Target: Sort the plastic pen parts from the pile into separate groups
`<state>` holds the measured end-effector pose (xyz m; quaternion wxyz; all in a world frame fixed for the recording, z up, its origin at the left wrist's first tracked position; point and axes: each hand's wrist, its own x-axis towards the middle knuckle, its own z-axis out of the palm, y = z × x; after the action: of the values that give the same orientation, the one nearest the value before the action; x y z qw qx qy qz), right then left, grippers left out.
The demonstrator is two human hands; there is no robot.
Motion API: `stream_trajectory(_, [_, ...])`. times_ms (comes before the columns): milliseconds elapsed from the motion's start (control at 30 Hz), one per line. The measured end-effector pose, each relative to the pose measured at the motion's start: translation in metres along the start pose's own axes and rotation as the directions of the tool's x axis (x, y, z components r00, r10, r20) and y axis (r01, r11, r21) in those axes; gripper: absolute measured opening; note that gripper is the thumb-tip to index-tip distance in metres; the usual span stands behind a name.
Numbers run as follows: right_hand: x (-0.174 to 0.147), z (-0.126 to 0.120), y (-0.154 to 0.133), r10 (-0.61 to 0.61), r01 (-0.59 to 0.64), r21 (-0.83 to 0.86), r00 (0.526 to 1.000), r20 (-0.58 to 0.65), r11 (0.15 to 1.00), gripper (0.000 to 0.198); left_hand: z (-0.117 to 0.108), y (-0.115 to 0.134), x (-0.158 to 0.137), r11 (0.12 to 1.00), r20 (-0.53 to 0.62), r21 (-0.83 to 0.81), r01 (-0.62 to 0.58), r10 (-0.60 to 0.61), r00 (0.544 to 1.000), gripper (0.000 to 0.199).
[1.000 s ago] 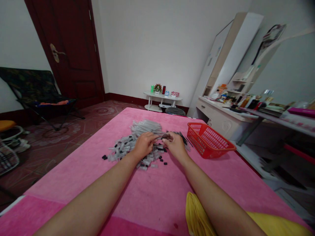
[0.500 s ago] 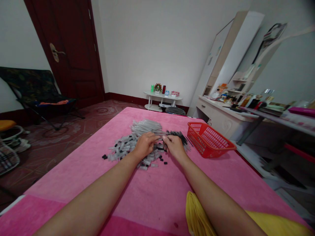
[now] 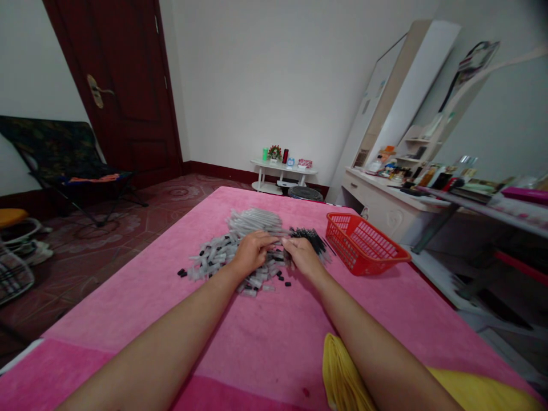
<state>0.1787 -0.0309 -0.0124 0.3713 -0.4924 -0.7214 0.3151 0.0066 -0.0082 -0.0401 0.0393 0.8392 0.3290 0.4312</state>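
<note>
My left hand (image 3: pixel 252 252) is closed in a pinch on a thin pale pen barrel above the heap of small parts. Close to its right, my right hand (image 3: pixel 302 255) pinches the other end of the pen, fingertips almost meeting those of the left. The grip hides most of this pen. Beneath and around my hands lie clear pen caps (image 3: pixel 209 257) mixed with small black plugs (image 3: pixel 182 273). Behind my left hand is a stack of clear pen barrels (image 3: pixel 256 220). Just beyond my right hand sits a bunch of dark-tipped thin sticks (image 3: pixel 314 238), partly covered.
A red plastic basket (image 3: pixel 363 245) stands on the pink cloth (image 3: pixel 257 348) to the right. Yellow fabric (image 3: pixel 345 377) lies under my right forearm. Farther off are a low white table (image 3: pixel 285 166), a dressing table (image 3: pixel 385 197) and a folding chair (image 3: pixel 64 154).
My right hand has shifted slightly left, toward my left hand. The left hand stays almost where it was; the piles look the same.
</note>
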Motion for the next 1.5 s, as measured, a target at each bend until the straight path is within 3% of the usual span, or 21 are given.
stream_trajectory(233, [0.005, 0.001, 0.002, 0.039, -0.040, 0.132, 0.999, 0.017, 0.990, 0.041, 0.001, -0.002, 0.000, 0.997, -0.005, -0.073, 0.004, -0.005, 1.000, 0.029])
stream_trajectory(467, [0.009, 0.000, 0.011, -0.008, 0.012, 0.086, 0.999, -0.050, 0.996, 0.012, -0.001, -0.002, 0.000, 1.000, 0.008, -0.011, 0.017, -0.017, 1.000, 0.030])
stream_trajectory(633, [0.009, -0.002, 0.010, -0.084, 0.083, -0.015, 0.984, -0.160, 0.996, 0.013, 0.001, -0.003, -0.001, 1.000, 0.007, 0.015, 0.027, -0.027, 1.000, 0.030])
stream_trajectory(833, [0.006, -0.006, 0.006, -0.160, 0.125, -0.206, 0.973, -0.163, 0.971, 0.008, 0.002, -0.003, -0.001, 0.999, 0.009, 0.005, 0.036, -0.036, 0.999, 0.029])
stream_trajectory(1100, [0.006, -0.006, 0.004, -0.248, 0.214, -0.220, 0.958, -0.142, 0.952, 0.018, 0.000, -0.003, -0.002, 0.998, 0.008, 0.046, 0.046, -0.047, 0.999, 0.028])
stream_trajectory(1300, [0.004, -0.005, 0.001, -0.252, 0.201, -0.248, 0.948, -0.196, 0.948, 0.015, 0.000, -0.002, -0.002, 0.998, 0.015, 0.045, 0.046, -0.046, 0.999, 0.029])
stream_trajectory(1500, [0.002, -0.007, -0.002, -0.275, 0.219, -0.294, 0.947, -0.164, 0.930, 0.011, 0.002, -0.003, -0.002, 0.999, -0.012, 0.006, 0.053, -0.053, 0.999, 0.028])
